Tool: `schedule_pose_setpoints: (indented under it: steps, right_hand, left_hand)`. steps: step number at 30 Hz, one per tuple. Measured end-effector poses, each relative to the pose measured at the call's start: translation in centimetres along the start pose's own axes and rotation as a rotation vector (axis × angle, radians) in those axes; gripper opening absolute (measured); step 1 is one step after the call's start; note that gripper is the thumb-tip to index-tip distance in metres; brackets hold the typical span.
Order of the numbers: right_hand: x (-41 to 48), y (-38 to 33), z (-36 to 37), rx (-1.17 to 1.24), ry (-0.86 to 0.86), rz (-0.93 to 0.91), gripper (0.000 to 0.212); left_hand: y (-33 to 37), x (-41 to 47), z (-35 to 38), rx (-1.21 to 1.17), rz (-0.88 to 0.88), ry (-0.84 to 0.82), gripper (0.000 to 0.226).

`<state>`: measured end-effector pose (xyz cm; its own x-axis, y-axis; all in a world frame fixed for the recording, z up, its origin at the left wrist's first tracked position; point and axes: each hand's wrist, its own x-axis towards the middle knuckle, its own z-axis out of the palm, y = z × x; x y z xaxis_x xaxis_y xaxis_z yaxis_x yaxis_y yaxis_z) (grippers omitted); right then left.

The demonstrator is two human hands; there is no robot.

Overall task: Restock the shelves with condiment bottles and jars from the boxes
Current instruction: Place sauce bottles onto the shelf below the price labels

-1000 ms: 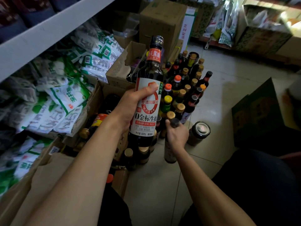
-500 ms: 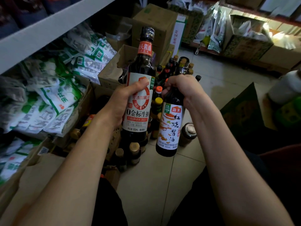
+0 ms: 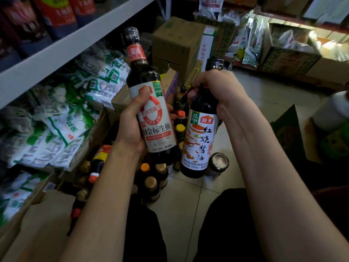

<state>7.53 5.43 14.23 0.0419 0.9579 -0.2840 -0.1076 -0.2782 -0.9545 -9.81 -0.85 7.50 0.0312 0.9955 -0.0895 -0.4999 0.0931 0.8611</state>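
Note:
My left hand [image 3: 132,121] grips a tall dark soy sauce bottle [image 3: 149,103] by its white-and-red label, thumb across the front. My right hand [image 3: 213,87] grips the neck of a second dark soy sauce bottle [image 3: 198,144] with a white, orange-printed label; it hangs upright just right of the first. Both are held above several dark condiment bottles [image 3: 151,178] standing on the tiled floor. A small jar with a shiny lid [image 3: 219,161] stands on the floor beside them.
A white shelf board [image 3: 62,48] runs overhead at left, with red-labelled packs above and green-and-white bags [image 3: 62,127] below. Cardboard boxes [image 3: 175,46] stand behind the bottles. An open carton [image 3: 45,220] lies at lower left. More boxed goods line the right wall.
My right hand lifted the second bottle off the floor up beside the first. Both bottles have risen slightly and come closer to the camera.

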Motion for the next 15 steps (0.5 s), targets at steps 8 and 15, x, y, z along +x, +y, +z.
schedule_pose_setpoints:
  steps: [8,15]
  right_hand:
    - [-5.1,-10.6,-2.1,0.026,-0.125,0.180,0.007]
    - [-12.7,-28.7,2.1,0.046,-0.195,0.172,0.019]
  left_hand:
    - [8.4,-5.5,5.2,0.095,-0.142,0.023,0.054]
    - [26.9,-8.0,15.0,0.175,-0.122,0.105,0.064]
